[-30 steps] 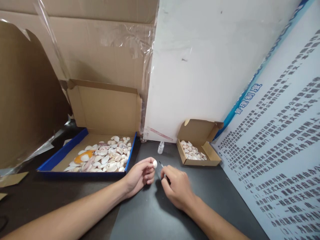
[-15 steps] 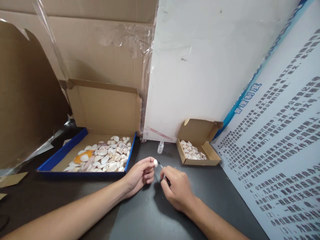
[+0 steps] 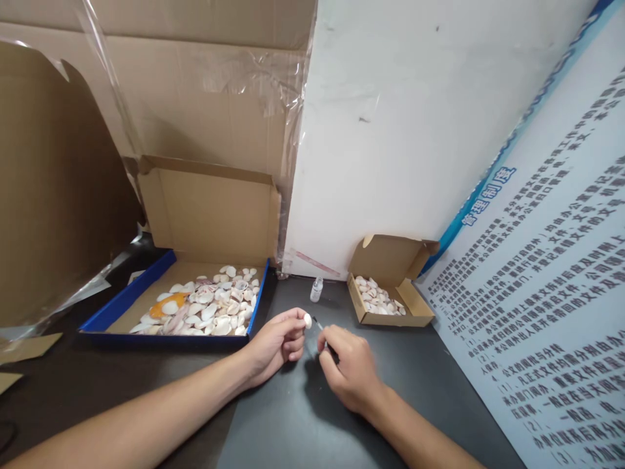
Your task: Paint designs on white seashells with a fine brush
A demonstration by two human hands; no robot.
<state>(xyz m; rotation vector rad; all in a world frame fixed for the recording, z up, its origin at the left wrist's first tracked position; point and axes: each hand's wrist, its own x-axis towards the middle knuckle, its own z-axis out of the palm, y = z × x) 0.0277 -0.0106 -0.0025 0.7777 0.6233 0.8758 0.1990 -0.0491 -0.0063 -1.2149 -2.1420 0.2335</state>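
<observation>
Between thumb and fingers, my left hand (image 3: 282, 345) pinches a small white seashell (image 3: 308, 320) above the dark tabletop. My right hand (image 3: 349, 365) is closed around a thin brush (image 3: 318, 324). Its dark tip points at the shell, very close to it; whether they touch I cannot tell. Beyond both hands stands a small clear glass bottle (image 3: 316, 290) with a pale label, uncapped as far as I can see.
To the left, a blue-sided cardboard box (image 3: 120, 335) with its lid raised holds many shells and an orange piece (image 3: 168, 303). A smaller open box (image 3: 420, 306) with shells is at the back right. A white panel (image 3: 361, 163) and a printed board (image 3: 547, 260) border the table.
The view has shifted slightly, so everything sits a little further right and lower. Both hands keep their grips, with the brush tip still near the shell.
</observation>
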